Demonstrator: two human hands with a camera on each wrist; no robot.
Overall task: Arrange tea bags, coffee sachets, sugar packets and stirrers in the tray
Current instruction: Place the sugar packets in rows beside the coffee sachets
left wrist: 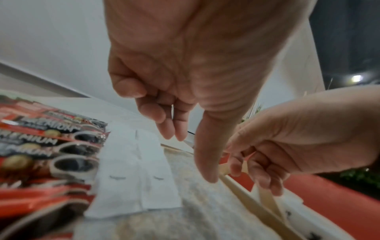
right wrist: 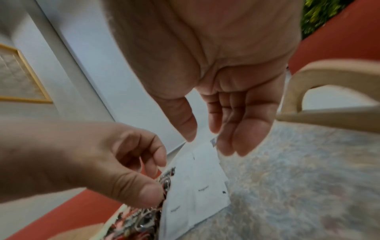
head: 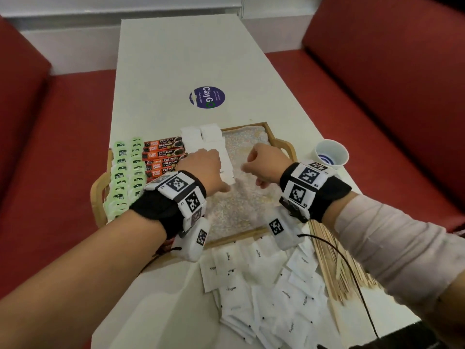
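Note:
A wooden tray with a speckled liner holds green tea bags at its left, then orange-black coffee sachets, then two columns of white sugar packets. My left hand hovers over the near end of the sugar columns, fingers loosely curled, thumb pointing down, holding nothing. Beside it, my right hand hangs over the bare liner at the packets' right edge, fingers relaxed and empty. Loose sugar packets and wooden stirrers lie on the table in front of the tray.
A white paper cup stands right of the tray. A round purple sticker marks the white table beyond it. Red benches flank the table on both sides. The tray's right half shows only liner.

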